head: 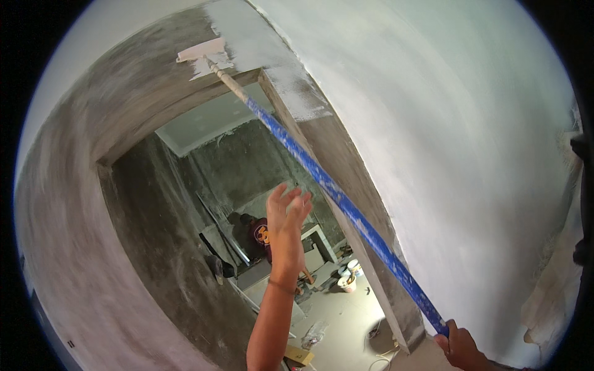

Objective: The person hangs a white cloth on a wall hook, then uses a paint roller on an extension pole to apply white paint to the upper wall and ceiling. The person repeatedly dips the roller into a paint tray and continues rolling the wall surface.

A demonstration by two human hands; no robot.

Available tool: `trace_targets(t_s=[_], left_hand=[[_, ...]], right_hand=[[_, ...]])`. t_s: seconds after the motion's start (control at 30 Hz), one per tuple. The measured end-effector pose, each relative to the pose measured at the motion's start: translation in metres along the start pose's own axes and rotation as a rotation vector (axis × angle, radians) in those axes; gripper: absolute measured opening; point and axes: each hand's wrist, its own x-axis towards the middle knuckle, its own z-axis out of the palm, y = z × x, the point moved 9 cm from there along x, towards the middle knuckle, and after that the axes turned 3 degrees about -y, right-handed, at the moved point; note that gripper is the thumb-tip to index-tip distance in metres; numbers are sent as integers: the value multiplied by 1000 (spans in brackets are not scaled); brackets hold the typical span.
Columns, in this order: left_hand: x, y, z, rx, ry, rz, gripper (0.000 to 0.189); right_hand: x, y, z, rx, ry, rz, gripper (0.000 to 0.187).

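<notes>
My right hand [459, 345] grips the lower end of a paint-spattered blue extension pole [336, 197], at the lower right. The pole slants up to the left and carries a paint roller [202, 49], which lies against the bare plaster wall [139, 65] above a doorway. Wet white paint [255, 39] covers the wall right of the roller and runs down beside the opening's top right corner. My left hand [287, 222] is raised in front of the doorway, off the pole, its fingers apart and slightly curled, holding nothing.
Through the doorway, a person in a dark shirt [258, 232] is bent low beside a concrete counter [320, 241]. Paint buckets [347, 282], a clear plastic bag [314, 335], a yellow box [298, 355] and a loose cable [383, 359] are on the floor. A white wall [431, 139] rises at the right.
</notes>
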Motion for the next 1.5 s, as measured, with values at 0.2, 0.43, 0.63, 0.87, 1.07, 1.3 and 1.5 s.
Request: trace_targets(t_s=[0.2,0.43,0.63,0.87,1.07,1.3,1.5], left_hand=[[-85,86,-67,20,10,84,68],[-161,166,-171,255,284,169,78],[-177,180,-219,240,327,148,78],[-155,161,-228,189,318,95,62],[-85,121,-165,225,203,151,65],[27,45,-31,456,-21,204,60],[115,-21,20,454,-16,-51,68]], right_hand=[[55,-90,-31,-17,27,47,40],[116,-198,-76,165,173,-103,39],[167,-265,-131,157,265,-171,42],[221,-332,-211,85,365,-279,51],[282,-356,-256,210,278,-374,50],[294,-257,-216,72,265,-346,52],[251,-110,-120,18,105,-197,51]])
